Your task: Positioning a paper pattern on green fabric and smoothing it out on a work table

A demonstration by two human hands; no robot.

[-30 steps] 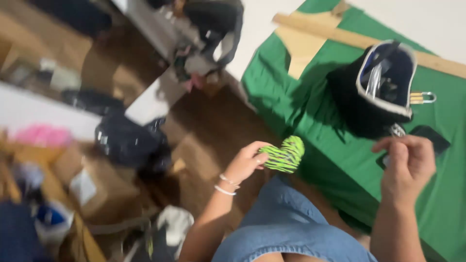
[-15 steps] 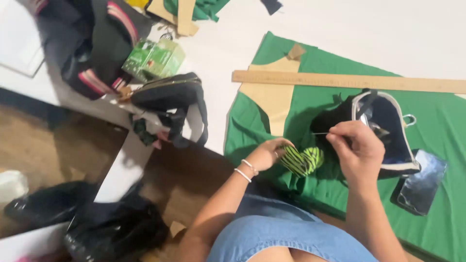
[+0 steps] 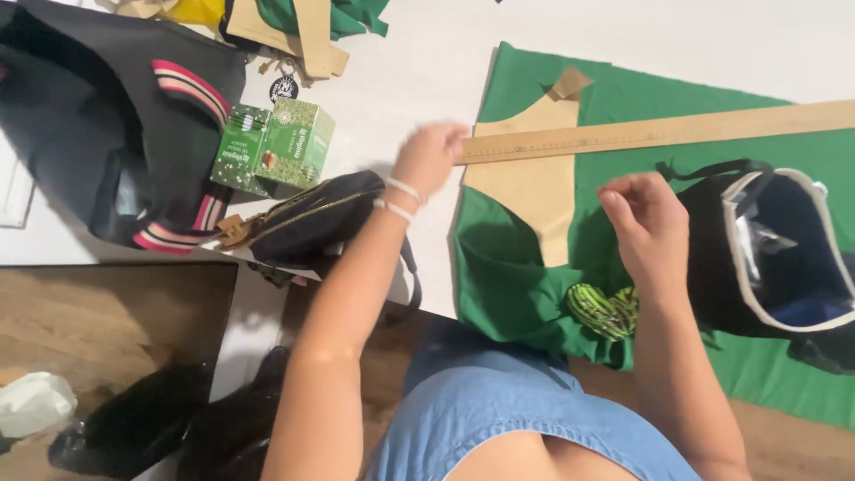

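My left hand (image 3: 430, 156), with bead bracelets at the wrist, reaches over the white table to the left end of a long wooden ruler (image 3: 659, 132). Its fingers curl at the ruler's tip, and blur hides whether they grip it. My right hand (image 3: 646, 223) hovers over the green cloth (image 3: 525, 294) with its fingers pinched together and nothing visible in them. Just below it, a small green-and-black striped piece (image 3: 606, 310) lies on the cloth. A tan paper pattern (image 3: 534, 191) lies under the ruler.
An open black bag with a white rim (image 3: 784, 254) stands on the cloth at right. On the white table (image 3: 419, 62) are a green box (image 3: 276, 147), a black pouch (image 3: 312, 223) and a black garment with striped bands (image 3: 116, 134). Dark bags (image 3: 142, 428) lie on the wooden floor.
My left hand has let go of the striped piece, which now lies on the cloth, and moved up to the ruler's end. The view has swung from the floor up over the table.
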